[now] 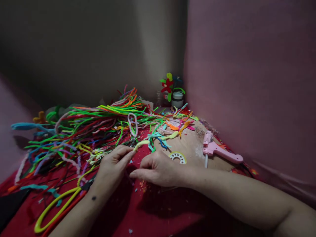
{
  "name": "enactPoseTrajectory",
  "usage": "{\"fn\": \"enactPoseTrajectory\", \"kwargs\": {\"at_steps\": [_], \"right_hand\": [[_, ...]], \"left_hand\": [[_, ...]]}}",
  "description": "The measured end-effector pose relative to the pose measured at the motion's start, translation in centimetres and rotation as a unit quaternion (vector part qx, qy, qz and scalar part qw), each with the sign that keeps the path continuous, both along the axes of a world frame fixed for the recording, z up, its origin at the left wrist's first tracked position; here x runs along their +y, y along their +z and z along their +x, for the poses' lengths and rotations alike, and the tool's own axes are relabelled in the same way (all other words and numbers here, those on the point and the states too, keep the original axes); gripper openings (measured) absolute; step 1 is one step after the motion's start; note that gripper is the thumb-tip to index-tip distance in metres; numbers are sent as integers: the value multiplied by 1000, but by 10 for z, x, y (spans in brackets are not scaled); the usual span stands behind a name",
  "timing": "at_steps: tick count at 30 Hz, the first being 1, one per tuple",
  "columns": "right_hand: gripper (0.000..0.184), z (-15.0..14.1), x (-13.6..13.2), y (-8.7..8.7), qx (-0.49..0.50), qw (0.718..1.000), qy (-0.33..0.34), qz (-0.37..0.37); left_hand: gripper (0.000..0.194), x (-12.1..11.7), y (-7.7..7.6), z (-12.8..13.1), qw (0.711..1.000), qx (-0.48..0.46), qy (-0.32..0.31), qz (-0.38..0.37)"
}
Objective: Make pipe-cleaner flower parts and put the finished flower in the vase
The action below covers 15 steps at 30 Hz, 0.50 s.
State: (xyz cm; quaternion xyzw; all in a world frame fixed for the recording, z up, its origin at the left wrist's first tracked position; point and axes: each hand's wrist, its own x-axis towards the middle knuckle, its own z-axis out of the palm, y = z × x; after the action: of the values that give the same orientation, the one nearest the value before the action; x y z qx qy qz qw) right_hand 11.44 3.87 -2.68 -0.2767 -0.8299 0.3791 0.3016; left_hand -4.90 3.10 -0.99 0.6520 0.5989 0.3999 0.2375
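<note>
My left hand [116,163] pinches one end of a pale yellow pipe cleaner [142,144] between thumb and fingertips. The strip bends up and to the right, toward several short blue, teal and green pipe cleaner pieces [158,138]; I cannot tell whether it joins them. Just right of it, my right hand [158,169] is closed, its thumb pressed along the curled fingers and pointing left. Whatever lies inside that grip is hidden. Behind its wrist a white ring with round holes and a yellow edge [177,157] lies on a tan board [190,141].
A big heap of colourful pipe cleaners [98,121] covers the left and back. Yellow-handled scissors [56,207] lie beside my left forearm. On the right rests a pink glue gun [214,148]. Fuzzy flowers [168,85] stand by a lidded jar [177,98] at the back.
</note>
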Motion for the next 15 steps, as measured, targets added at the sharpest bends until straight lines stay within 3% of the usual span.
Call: {"fn": "enactPoseTrajectory", "kwargs": {"at_steps": [3, 7, 9, 11, 15], "right_hand": [[42, 0, 0, -5, 33, 989, 29, 144], [43, 1, 2, -12, 30, 965, 29, 259], [43, 1, 4, -14, 25, 958, 24, 286], [42, 0, 5, -16, 19, 954, 19, 298], [40, -3, 6, -20, 8, 953, 11, 302]], "left_hand": [[19, 15, 6, 21, 996, 20, -70, -47], [17, 42, 17, 57, 989, 8, -127, -82], [15, 59, 20, 72, 985, 47, -146, -74], [9, 76, 20, 82, 977, 145, -152, -36], [8, 95, 16, 89, 968, 224, -117, 8]]}}
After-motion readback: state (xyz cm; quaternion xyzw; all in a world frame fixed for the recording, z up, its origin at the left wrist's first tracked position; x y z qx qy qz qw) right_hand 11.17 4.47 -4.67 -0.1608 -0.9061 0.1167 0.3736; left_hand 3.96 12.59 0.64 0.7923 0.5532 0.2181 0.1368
